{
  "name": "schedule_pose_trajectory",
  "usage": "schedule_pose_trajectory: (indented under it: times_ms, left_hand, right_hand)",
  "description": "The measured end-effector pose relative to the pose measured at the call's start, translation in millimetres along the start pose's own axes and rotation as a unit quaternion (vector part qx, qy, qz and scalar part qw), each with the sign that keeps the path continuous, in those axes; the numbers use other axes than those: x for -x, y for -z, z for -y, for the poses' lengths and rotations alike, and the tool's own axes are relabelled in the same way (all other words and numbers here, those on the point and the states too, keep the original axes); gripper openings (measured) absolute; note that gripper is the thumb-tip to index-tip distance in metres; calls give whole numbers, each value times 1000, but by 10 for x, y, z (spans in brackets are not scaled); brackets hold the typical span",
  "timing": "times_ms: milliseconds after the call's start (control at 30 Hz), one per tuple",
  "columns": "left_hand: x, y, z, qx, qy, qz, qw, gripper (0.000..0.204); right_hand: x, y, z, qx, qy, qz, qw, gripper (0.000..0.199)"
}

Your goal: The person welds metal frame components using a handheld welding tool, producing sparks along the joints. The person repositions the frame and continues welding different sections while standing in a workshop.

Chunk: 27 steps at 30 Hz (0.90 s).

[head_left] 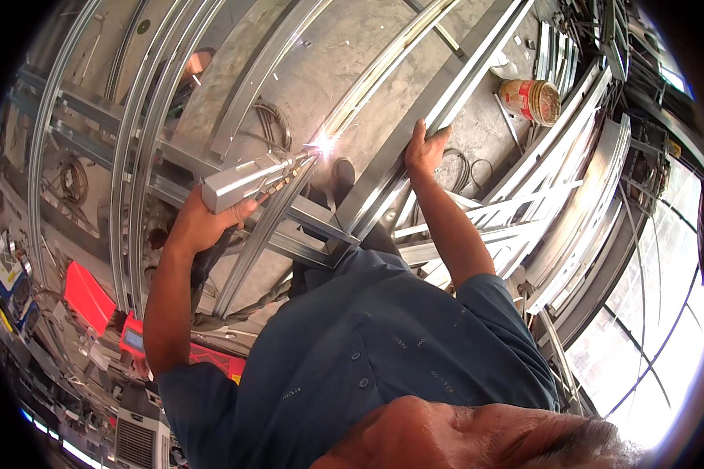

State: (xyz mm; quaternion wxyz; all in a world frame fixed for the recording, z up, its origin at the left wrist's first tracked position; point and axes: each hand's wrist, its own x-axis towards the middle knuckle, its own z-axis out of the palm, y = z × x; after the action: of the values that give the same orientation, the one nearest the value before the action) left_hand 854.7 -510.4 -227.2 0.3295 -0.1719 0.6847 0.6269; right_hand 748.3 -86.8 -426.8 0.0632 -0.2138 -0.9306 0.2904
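Observation:
My left hand point(205, 224) is wrapped round the handle of a silver, box-shaped welding gun point(242, 183). At its nozzle tip a bright white-violet arc point(321, 144) burns against a long metal profile point(365, 87), and sparks fly off round it. The glare hides the exact spot of contact. To the right, my right hand point(426, 152) grips the edge of a wide grey metal beam point(468, 76), thumb pointing up and away. The fingers on the beam's far side are partly hidden. Cross rails point(321, 215) run beneath the gun, nearer my body.
Several long metal rails point(137, 117) stand at the left. A stained red-and-yellow bucket point(529, 102) lies at the right, near piled metal strips point(540, 211). Coiled wire point(271, 125) lies on the concrete floor point(352, 59). Red equipment point(90, 297) sits at the lower left.

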Motion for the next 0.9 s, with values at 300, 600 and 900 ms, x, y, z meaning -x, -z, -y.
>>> schedule_pose_trajectory:
  times_ms: [300,600,900]
  left_hand:
    - [22,-21,49,20,-14,-11,1000,44]
    - [381,-64,-71,-36,-74,-46,996,47]
    - [1177,-758,70,-123,-164,-234,950,65]
  right_hand:
    - [-3,-9,-15,8,-6,1,1000,90]
    - [8,46,24,7,-7,10,1000,93]
    - [8,89,93,-34,-15,46,998,97]
